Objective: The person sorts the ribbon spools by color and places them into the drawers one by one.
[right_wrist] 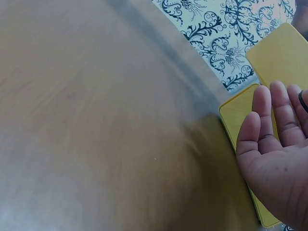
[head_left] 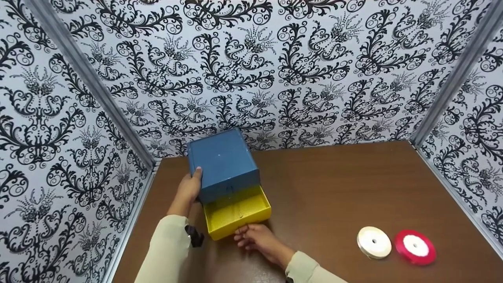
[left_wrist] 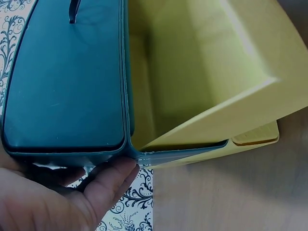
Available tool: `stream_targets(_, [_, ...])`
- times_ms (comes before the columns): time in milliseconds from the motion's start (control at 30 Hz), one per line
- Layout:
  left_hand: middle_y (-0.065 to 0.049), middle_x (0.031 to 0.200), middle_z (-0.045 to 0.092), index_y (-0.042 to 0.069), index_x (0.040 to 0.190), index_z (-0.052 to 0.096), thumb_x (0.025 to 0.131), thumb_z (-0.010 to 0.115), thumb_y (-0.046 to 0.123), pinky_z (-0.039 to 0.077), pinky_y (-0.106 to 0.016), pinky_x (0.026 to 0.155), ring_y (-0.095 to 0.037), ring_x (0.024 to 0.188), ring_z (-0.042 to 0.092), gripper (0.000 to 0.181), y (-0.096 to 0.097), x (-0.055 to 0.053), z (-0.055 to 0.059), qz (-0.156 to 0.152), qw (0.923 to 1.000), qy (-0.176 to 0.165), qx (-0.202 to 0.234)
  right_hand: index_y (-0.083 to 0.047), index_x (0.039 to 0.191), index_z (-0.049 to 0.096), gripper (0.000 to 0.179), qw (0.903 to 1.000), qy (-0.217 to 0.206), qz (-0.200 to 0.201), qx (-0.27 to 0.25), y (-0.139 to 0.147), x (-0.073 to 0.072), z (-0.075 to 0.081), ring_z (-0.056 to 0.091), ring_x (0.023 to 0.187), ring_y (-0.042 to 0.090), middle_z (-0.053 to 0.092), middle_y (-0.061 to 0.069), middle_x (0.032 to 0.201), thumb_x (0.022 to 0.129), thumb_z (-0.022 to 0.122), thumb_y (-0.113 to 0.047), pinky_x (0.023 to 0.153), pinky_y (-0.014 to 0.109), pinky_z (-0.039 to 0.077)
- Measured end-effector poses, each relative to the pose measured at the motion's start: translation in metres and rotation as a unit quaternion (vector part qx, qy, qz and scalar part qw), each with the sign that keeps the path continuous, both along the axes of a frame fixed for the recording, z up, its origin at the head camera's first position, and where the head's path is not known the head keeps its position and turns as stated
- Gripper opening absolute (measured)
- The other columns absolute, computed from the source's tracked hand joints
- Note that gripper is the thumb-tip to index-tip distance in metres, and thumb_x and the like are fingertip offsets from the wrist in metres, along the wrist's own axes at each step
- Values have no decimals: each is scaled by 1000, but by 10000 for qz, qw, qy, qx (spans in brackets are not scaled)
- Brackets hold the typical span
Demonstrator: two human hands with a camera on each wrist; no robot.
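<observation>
A small blue chest point(head_left: 222, 157) with a blue upper drawer front stands at the left of the table, against the patterned wall. From under it a yellow drawer point(head_left: 237, 210) sticks out towards me, with nothing visible inside. My left hand point(head_left: 190, 186) holds the chest's left side, thumb on the top edge; its fingers lie along the side in the left wrist view. At the middle of the drawer's front, my right hand point(head_left: 257, 237) is palm up. In the right wrist view a thin black loop point(right_wrist: 302, 102) shows at its thumb, partly cut off by the frame.
A cream ribbon roll point(head_left: 374, 242) and a red ribbon roll point(head_left: 415, 247) lie flat on the brown table point(head_left: 334, 188) at the right. Patterned walls point(head_left: 251, 78) enclose the back and both sides. Another yellow surface point(right_wrist: 233, 113) shows below the drawer.
</observation>
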State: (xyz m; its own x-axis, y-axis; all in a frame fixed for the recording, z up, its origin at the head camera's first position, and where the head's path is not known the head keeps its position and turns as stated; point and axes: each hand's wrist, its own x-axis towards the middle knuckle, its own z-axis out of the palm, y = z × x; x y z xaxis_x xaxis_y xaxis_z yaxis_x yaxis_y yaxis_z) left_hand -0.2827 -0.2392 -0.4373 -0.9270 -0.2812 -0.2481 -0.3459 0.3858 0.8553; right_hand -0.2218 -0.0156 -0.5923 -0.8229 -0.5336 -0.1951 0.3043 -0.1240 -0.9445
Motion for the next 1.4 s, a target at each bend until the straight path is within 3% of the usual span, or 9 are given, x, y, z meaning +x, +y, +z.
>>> stream_targets(367, [-26,143,27,-4,143,20,97,27,50,24,-50,105,-39,129,29,71,-1,-1,0,-9,9999,-108,72,3,101,63,26,9999,-74,-106,-3,6,12,-1,63,76,20,66,13,96,81,49,-5,63,30,51])
stream_targets(600, [-28,138,33,-4,140,26,97,26,49,29,-52,102,-40,125,35,68,0,-2,-1,-46,9997,16,-243,1,102,63,26,9998,-130,46,160,12,17,-2,62,78,19,66,10,96,81,49,-6,62,28,49])
stream_targets(1033, [-28,140,29,-4,142,21,96,26,52,28,-53,102,-41,126,33,73,-1,0,3,-112,9999,-90,-85,2,100,64,26,9997,-88,114,185,22,28,-5,63,77,20,66,11,96,80,50,-5,62,29,50])
stream_targets(1400, [-27,141,29,-4,141,23,97,26,51,26,-51,104,-40,128,32,71,0,1,1,-79,9999,-114,-104,3,98,64,25,9997,-101,191,-114,31,43,-7,62,77,20,65,12,96,78,50,-4,62,30,50])
